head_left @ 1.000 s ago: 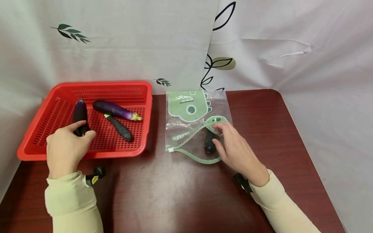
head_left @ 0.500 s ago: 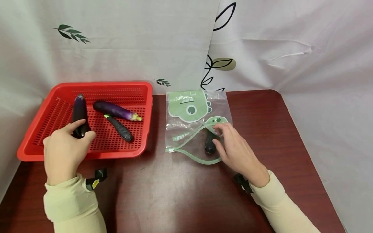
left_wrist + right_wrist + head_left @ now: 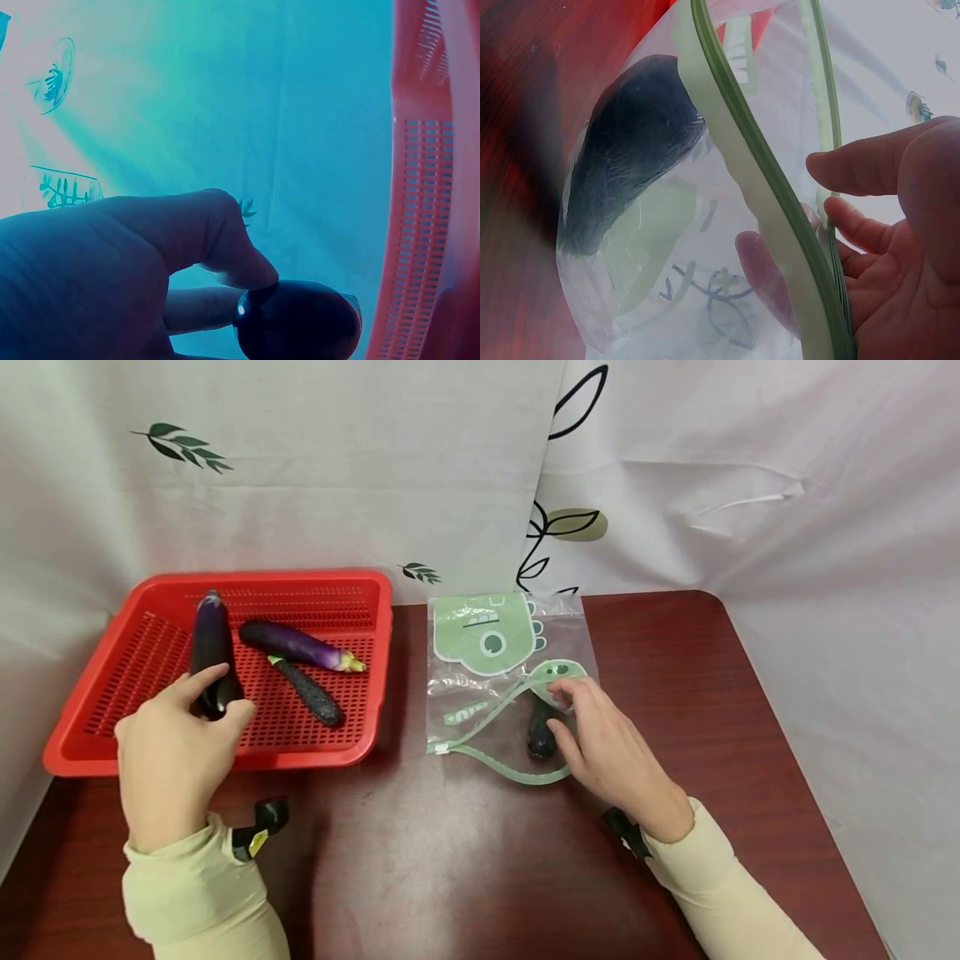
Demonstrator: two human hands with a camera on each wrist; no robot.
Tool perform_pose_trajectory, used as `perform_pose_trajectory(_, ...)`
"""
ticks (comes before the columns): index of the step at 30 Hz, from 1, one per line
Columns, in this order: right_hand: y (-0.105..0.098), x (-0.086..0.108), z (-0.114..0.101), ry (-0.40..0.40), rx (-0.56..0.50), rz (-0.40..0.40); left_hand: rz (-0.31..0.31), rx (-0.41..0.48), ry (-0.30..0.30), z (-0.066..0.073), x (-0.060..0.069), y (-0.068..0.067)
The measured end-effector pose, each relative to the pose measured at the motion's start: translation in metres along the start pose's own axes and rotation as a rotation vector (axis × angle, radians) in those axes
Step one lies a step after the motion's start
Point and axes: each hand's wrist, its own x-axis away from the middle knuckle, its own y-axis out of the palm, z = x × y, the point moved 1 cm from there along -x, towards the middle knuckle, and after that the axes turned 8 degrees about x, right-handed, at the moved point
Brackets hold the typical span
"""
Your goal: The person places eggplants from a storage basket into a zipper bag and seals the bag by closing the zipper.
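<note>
My left hand [image 3: 176, 747] pinches the lower end of a long dark purple eggplant [image 3: 213, 639] between thumb and fingers, over the left part of the red basket [image 3: 367, 693]. The left wrist view shows the glossy rounded end of this eggplant [image 3: 296, 322] at the fingertips. To the right, my right hand [image 3: 615, 747] holds the mouth edge of a clear zip bag [image 3: 465, 693] with green print, keeping it spread. A dark, stubby vegetable [image 3: 634, 131] lies inside the bag. The right thumb stands apart from the green zip strip [image 3: 757, 161].
Another purple eggplant [image 3: 296, 643] and a smaller dark, speckled vegetable [image 3: 309, 693] with a green tip lie in the basket. The bag's white slider [image 3: 442, 748] sits at its left corner. A white cloth [image 3: 337, 485] hangs behind the brown table [image 3: 420, 860].
The eggplant in my left hand has risen slightly and shifted a little right, its far end now nearer the basket's back rim. My right hand and the bag stay nearly still.
</note>
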Motion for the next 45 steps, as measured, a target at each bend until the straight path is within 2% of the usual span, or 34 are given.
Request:
perform_pose_trajectory(9,0.0,0.0,0.0,0.002,0.002,0.0,0.002,0.0,0.017,0.01,0.006,0.001)
perform_pose_trajectory(13,0.0,0.0,0.0,-0.004,0.001,0.002,0.023,0.023,0.028,0.014,0.009,0.002)
perform_pose_trajectory(20,0.001,0.0,0.001,-0.01,0.0,0.007,0.026,0.053,0.036,0.023,0.015,0.003)
perform_pose_trajectory(32,0.001,-0.001,0.001,-0.017,0.001,0.016,0.088,0.047,0.154,0.037,0.026,0.008)
perform_pose_trajectory(40,0.0,-0.002,0.0,-0.022,0.003,0.014,0.095,0.064,0.196,0.044,0.032,0.011)
perform_pose_trajectory(45,0.001,-0.001,0.001,-0.024,0.005,0.017,0.097,0.077,0.244,0.049,0.036,0.013)
